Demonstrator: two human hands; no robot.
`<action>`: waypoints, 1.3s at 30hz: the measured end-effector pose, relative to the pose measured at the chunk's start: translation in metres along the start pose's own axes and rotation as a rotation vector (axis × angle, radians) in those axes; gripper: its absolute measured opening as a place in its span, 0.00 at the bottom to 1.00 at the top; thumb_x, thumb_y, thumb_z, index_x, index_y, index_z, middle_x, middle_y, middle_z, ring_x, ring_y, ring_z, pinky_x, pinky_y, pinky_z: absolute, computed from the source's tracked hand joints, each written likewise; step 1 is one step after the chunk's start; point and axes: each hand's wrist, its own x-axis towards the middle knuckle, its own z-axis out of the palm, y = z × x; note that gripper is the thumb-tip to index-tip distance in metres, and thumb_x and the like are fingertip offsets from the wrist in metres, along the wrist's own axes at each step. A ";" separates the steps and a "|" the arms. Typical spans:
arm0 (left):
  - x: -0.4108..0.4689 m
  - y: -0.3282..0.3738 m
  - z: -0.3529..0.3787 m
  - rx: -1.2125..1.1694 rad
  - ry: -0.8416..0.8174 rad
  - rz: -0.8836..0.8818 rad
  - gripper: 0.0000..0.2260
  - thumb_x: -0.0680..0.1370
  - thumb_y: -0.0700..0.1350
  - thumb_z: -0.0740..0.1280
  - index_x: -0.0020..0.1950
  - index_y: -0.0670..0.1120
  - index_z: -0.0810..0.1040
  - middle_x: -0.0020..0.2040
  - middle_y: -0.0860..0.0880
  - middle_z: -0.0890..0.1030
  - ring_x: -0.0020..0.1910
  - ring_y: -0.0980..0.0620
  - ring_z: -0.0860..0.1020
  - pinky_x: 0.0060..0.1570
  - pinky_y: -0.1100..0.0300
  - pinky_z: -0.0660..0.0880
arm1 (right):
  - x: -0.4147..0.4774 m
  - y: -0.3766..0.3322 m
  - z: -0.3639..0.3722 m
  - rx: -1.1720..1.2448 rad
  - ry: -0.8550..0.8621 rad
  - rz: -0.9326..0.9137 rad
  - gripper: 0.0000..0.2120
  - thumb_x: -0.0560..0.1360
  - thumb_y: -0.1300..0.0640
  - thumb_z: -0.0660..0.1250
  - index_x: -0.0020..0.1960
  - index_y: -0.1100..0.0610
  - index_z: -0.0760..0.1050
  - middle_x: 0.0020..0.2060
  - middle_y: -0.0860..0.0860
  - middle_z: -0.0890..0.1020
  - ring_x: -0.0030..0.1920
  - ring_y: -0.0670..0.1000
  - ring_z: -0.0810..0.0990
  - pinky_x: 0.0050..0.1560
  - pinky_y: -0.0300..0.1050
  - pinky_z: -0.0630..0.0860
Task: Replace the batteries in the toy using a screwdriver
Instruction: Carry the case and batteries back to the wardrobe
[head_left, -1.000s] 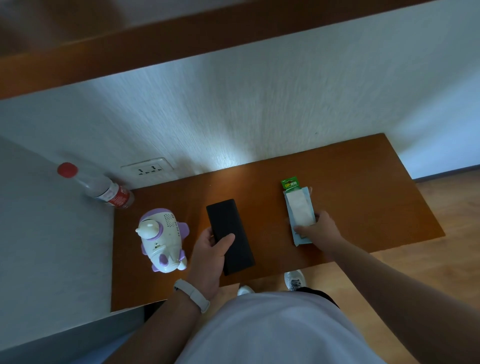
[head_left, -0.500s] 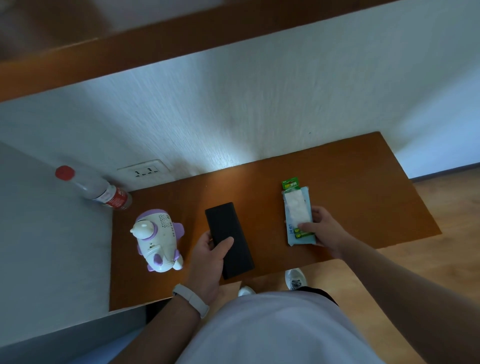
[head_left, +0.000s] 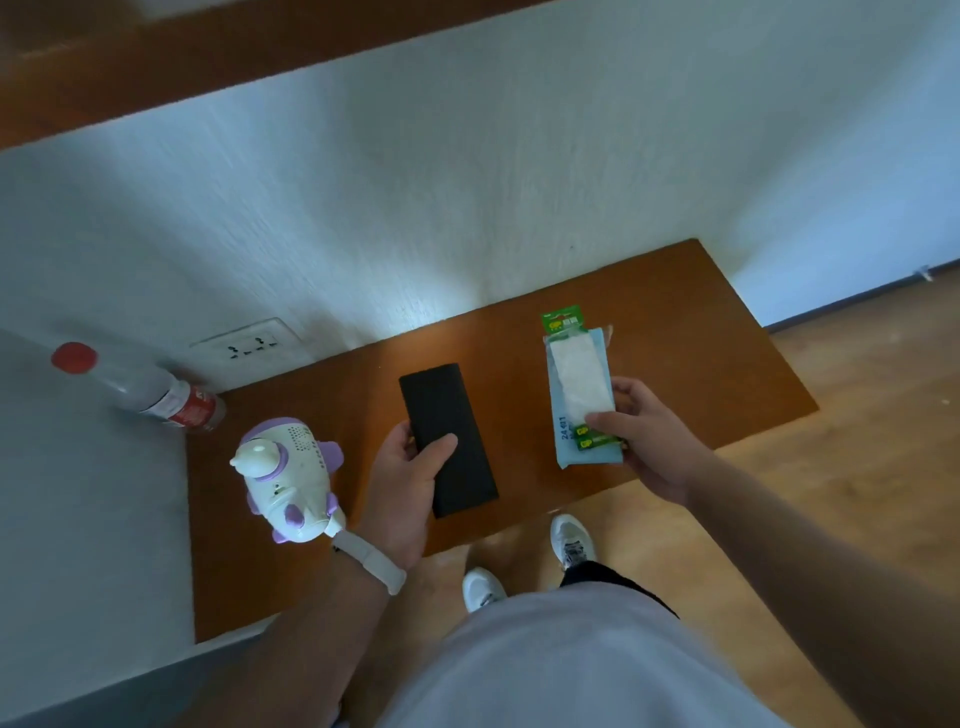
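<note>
A white and purple toy (head_left: 288, 475) stands on the left of the brown table (head_left: 675, 332). My left hand (head_left: 410, 488) grips the near end of a long black case (head_left: 449, 439), thumb on top. To the right, my right hand (head_left: 644, 436) pinches the near end of a stack: a light blue packet (head_left: 587, 457) with a white sheet (head_left: 579, 379) on it and green battery packs (head_left: 563, 322) showing at both ends. No screwdriver is visible.
A clear bottle (head_left: 150, 389) with a red cap and label leans in the back left corner by a wall socket (head_left: 249, 343). White walls close the table's back and left. A wooden floor and my white shoes (head_left: 483, 587) lie below the front edge.
My right hand has shifted from pressing flat on the stack's near end to pinching it at the edge. The left hand keeps its hold on the black case.
</note>
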 end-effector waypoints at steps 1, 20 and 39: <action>0.000 0.002 0.003 -0.001 -0.021 -0.003 0.14 0.79 0.44 0.71 0.63 0.51 0.77 0.55 0.48 0.85 0.52 0.48 0.85 0.48 0.50 0.83 | -0.008 -0.001 0.002 0.025 0.001 -0.009 0.25 0.71 0.63 0.73 0.65 0.53 0.69 0.49 0.53 0.86 0.52 0.58 0.85 0.45 0.51 0.83; -0.035 -0.007 0.136 0.024 -0.301 0.057 0.16 0.77 0.44 0.72 0.64 0.49 0.78 0.55 0.47 0.86 0.52 0.46 0.85 0.45 0.51 0.83 | -0.128 0.001 -0.076 0.301 0.093 -0.189 0.27 0.66 0.61 0.76 0.63 0.54 0.71 0.51 0.58 0.85 0.46 0.56 0.86 0.36 0.46 0.82; -0.122 -0.091 0.455 0.274 -0.585 -0.027 0.15 0.78 0.44 0.72 0.65 0.48 0.78 0.55 0.44 0.85 0.49 0.46 0.86 0.42 0.52 0.82 | -0.295 0.009 -0.343 0.528 0.439 -0.422 0.22 0.70 0.62 0.72 0.61 0.55 0.71 0.43 0.52 0.86 0.37 0.50 0.85 0.26 0.41 0.77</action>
